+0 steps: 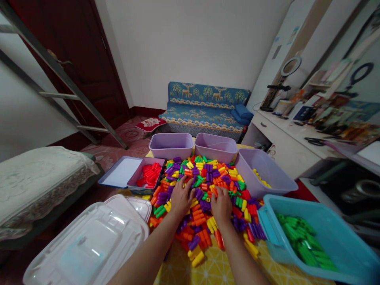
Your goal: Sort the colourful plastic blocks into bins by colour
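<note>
A heap of plastic building blocks (209, 172) in red, orange, yellow, green and purple covers the middle of the table. My left hand (181, 198) rests on the left half of the heap, fingers spread and reaching among purple and green pieces. My right hand (221, 204) is to its right, with curled fingers at an orange block (214, 191). Its fingertips partly hide that block. Red blocks (150, 175) lie in a small box on the left, green ones (305, 239) in the turquoise bin (267, 233), and a few yellow ones (261, 179) in a lilac bin (279, 186).
Two more lilac bins (170, 153) (216, 155) stand along the table's far edge. White plastic lids (89, 241) lie at the left, near a bench with a pale cover (38, 178). Yellow patterned cloth (204, 273) shows in front. Behind is a blue sofa (204, 114).
</note>
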A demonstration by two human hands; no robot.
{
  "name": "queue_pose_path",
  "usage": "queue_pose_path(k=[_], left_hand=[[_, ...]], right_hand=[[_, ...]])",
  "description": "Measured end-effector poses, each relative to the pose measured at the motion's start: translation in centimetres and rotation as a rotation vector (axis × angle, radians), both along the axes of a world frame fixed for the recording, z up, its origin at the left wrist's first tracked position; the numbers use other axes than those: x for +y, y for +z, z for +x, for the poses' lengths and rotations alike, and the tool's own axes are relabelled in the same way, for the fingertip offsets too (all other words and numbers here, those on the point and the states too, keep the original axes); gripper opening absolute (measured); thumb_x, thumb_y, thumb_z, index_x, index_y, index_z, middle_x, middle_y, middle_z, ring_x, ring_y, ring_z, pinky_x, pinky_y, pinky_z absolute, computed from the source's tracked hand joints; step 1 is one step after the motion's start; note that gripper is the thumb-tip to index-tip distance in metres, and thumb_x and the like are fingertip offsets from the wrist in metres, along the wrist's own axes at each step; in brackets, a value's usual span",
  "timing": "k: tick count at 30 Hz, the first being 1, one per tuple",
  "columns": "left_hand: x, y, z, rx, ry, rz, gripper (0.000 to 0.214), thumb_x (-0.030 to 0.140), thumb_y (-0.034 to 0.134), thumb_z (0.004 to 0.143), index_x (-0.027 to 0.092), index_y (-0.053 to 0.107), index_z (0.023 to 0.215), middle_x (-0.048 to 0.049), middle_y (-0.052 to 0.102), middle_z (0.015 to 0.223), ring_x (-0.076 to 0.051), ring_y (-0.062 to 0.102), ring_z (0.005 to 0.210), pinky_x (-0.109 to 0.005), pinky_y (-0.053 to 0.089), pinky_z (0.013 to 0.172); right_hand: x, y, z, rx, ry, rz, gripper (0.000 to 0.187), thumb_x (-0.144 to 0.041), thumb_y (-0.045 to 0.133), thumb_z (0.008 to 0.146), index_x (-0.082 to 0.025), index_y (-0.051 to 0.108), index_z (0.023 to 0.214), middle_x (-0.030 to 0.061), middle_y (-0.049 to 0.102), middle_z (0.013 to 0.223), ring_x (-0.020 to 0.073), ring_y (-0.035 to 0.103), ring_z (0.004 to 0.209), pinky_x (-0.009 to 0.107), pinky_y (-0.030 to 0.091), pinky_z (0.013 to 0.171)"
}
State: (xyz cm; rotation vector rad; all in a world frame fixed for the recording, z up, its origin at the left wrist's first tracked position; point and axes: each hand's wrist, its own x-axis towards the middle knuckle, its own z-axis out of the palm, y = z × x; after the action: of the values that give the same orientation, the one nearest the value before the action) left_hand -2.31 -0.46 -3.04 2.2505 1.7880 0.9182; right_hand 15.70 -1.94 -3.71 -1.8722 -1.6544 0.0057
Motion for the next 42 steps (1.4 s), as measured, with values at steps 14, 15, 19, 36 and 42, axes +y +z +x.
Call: queue_pose_path(k=[14,15,19,36,42], left_hand=[[8.4,4.6,2.1,0.186,0.088,-0.112,0.053,0.055,0.056,0.083,0.027,0.056,0.127,-0.0110,0.053,0.132,-0.031,0.043,0.125,-0.047,0.035,0.103],[8.9,4.6,2.0,0.210,0.083,-0.134,0.054,0.058,0.057,0.081,0.026,0.058,0.125,-0.0116,0.055,0.129,-0.032,0.044,0.123,-0.047,0.036,0.101],[8.9,3.9,2.1,0.260,0.043,-0.164,0.060,0.067,0.055,0.078,0.026,0.061,0.121,-0.0118,0.060,0.120,-0.035,0.044,0.118,-0.046,0.038,0.097],[1.5,2.3,2.0,0.106,0.006,-0.168,0.046,0.055,0.054,0.085,0.045,0.055,0.129,0.0016,0.048,0.142,-0.032,0.037,0.133,-0.048,0.031,0.108],[1.9,1.9,1.9,0.102,0.014,-0.191,0.048,0.055,0.053,0.085,0.045,0.052,0.132,0.0022,0.043,0.147,-0.033,0.035,0.135,-0.051,0.031,0.109]], right_hand=[[-0.2,0.1,-0.7,0.008,0.022,-0.091,0.040,-0.021,0.039,0.089,-0.014,0.056,0.124,0.0158,0.055,0.119,0.0260,0.058,0.107,0.035,0.047,0.088],[-0.2,0.1,-0.6,0.008,0.018,-0.093,0.039,-0.021,0.040,0.089,-0.014,0.056,0.124,0.0154,0.055,0.119,0.0255,0.059,0.106,0.034,0.047,0.087],[-0.1,0.3,-0.7,-0.011,0.001,-0.103,0.038,-0.021,0.043,0.087,-0.016,0.057,0.122,0.0132,0.056,0.118,0.0228,0.059,0.105,0.030,0.047,0.086],[0.2,0.1,-0.5,-0.008,0.023,-0.049,0.035,-0.023,0.041,0.090,-0.015,0.060,0.119,0.0118,0.060,0.111,0.0200,0.062,0.097,0.027,0.048,0.079],[0.6,-1.3,0.2,0.162,-0.010,0.135,0.046,-0.034,0.028,0.095,-0.010,0.064,0.111,0.0176,0.065,0.107,0.0240,0.062,0.099,0.035,0.047,0.087]])
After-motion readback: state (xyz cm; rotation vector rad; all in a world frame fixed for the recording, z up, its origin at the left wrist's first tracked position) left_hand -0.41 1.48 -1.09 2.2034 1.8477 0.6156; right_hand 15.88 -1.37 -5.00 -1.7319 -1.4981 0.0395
